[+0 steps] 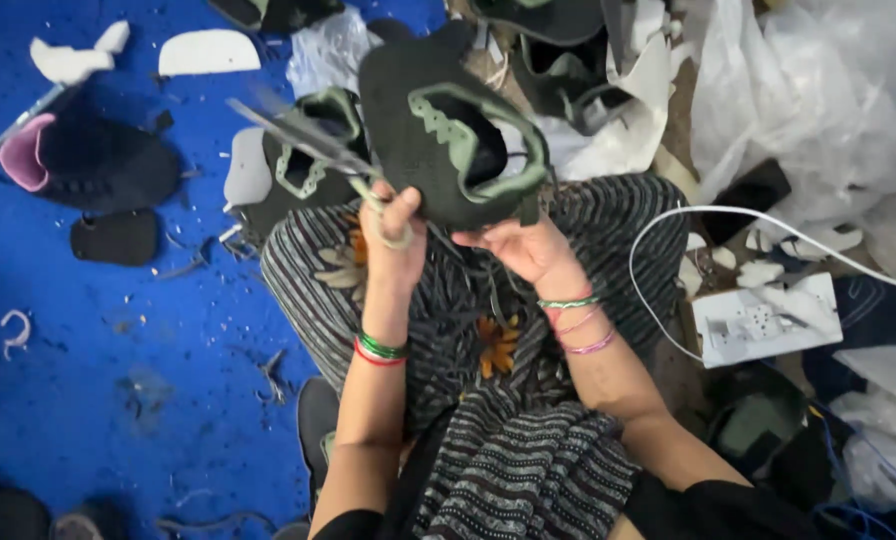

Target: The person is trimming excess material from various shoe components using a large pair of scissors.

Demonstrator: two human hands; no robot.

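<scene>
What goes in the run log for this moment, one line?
left hand: grips scissors | right hand: holds black shoe upper, green-trimmed | nearby: more uppers on blue floor

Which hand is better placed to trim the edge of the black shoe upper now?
Probably the left hand: it already holds the scissors, blades pointing up-left beside the black shoe upper. The right hand grips the upper from below, steadying it.
</scene>
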